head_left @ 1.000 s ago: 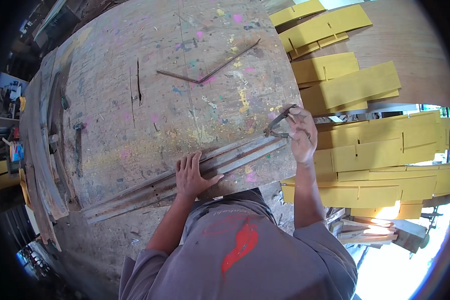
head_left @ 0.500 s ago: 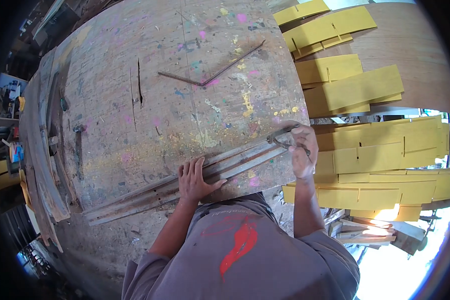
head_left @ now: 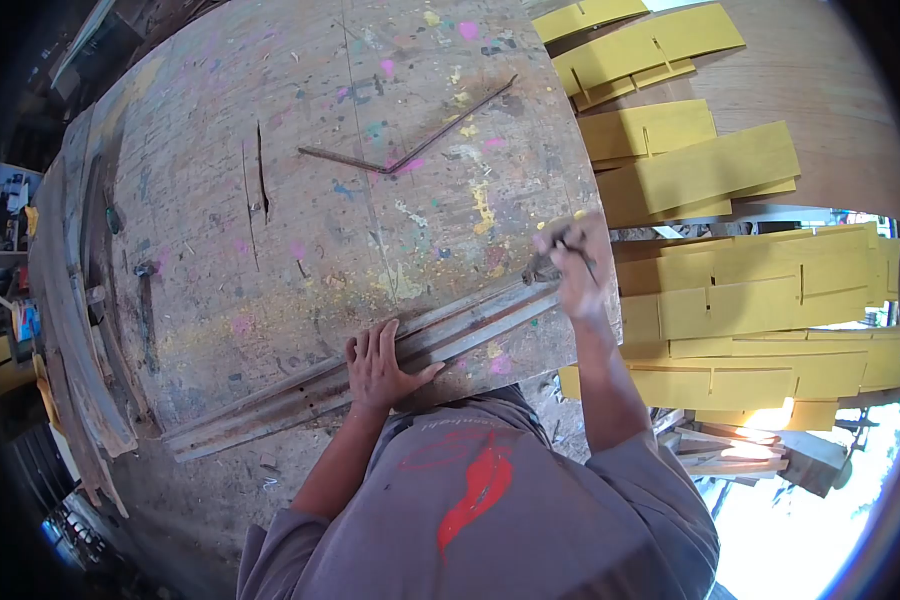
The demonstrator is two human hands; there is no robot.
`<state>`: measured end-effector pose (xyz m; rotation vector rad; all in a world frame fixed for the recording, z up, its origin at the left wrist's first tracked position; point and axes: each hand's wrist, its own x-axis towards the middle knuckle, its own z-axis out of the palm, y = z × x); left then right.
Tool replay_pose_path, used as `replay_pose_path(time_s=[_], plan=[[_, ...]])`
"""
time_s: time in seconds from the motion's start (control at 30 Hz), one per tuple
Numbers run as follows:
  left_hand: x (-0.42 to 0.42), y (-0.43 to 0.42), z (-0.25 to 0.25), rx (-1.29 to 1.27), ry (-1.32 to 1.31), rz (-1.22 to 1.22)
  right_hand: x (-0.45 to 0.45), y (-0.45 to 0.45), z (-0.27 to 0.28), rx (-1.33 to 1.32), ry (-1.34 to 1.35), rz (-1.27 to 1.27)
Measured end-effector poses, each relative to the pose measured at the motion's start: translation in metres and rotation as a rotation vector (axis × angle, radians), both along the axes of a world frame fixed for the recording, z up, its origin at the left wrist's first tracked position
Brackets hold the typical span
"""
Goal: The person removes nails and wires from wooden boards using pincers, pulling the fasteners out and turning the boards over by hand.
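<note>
A long, worn metal channel (head_left: 288, 403) with rusty streaks lies slantwise across the near side of the workbench (head_left: 300, 60). My left hand (head_left: 377, 370) rests flat on its middle, fingers spread over it and thumb out to the right. At the channel's right end, my right hand (head_left: 582, 275) grips dark pincers (head_left: 568, 247) by the handles; motion blurs both. The pincers' jaws are close to the channel's end, but I cannot tell if they touch it. A bent thin metal rod (head_left: 395, 168) lies farther back on the bench.
Yellow slotted boards (head_left: 785, 275) are spread in rows along the right. Long wooden strips (head_left: 70, 270) lie at the left edge, with a hammer (head_left: 146, 300) beside them. A narrow slit (head_left: 262, 170) runs through the benchtop. Scrap wood (head_left: 725, 455) is piled at lower right.
My right hand and the pincers have shifted left and turned, now blurred. My left hand stays on the channel. The whole view has shifted slightly.
</note>
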<state>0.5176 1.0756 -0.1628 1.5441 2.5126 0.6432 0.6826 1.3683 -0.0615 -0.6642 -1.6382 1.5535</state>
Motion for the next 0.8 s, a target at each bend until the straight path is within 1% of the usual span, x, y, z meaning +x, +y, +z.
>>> replay_pose_path(time_s=[0.07,0.13,0.23,0.3,0.33,0.43,0.53,0.6,0.67,0.7,0.77,0.8], plan=[[0.0,0.0,-0.003,0.031,0.023,-0.006,-0.033,0.032,-0.012,-0.024,-0.123,-0.051],[-0.001,0.0,-0.002,0.038,0.029,-0.007,-0.077,0.055,-0.012,-0.231,-0.3,-0.162],[-0.002,0.002,-0.001,0.044,0.046,0.004,-0.108,0.094,-0.044,-0.138,-0.68,-0.153],[0.002,-0.002,0.0,0.049,0.037,-0.004,-0.134,0.121,-0.112,0.103,-0.895,-0.19],[0.002,-0.001,0.001,0.062,0.03,-0.013,-0.143,0.126,-0.133,0.227,-0.994,-0.212],[-0.006,0.008,0.002,0.089,0.053,0.003,-0.166,0.12,-0.114,0.216,-1.07,-0.214],[-0.001,0.003,0.001,0.073,0.011,0.013,-0.163,0.14,-0.131,0.184,-1.119,-0.013],[-0.007,0.006,0.0,0.074,-0.004,0.01,-0.144,0.152,-0.129,0.096,-0.899,0.025],[-0.006,0.006,0.001,0.067,-0.014,0.007,-0.13,0.139,-0.079,-0.03,-0.656,0.025],[-0.006,0.006,0.0,0.063,-0.015,0.011,-0.121,0.118,-0.021,-0.114,-0.518,0.001],[-0.005,0.004,0.0,0.051,-0.016,0.0,-0.089,0.104,0.027,-0.04,-0.317,-0.096],[-0.005,0.004,0.0,0.068,-0.005,-0.003,-0.073,0.099,0.051,-0.046,-0.208,-0.149]])
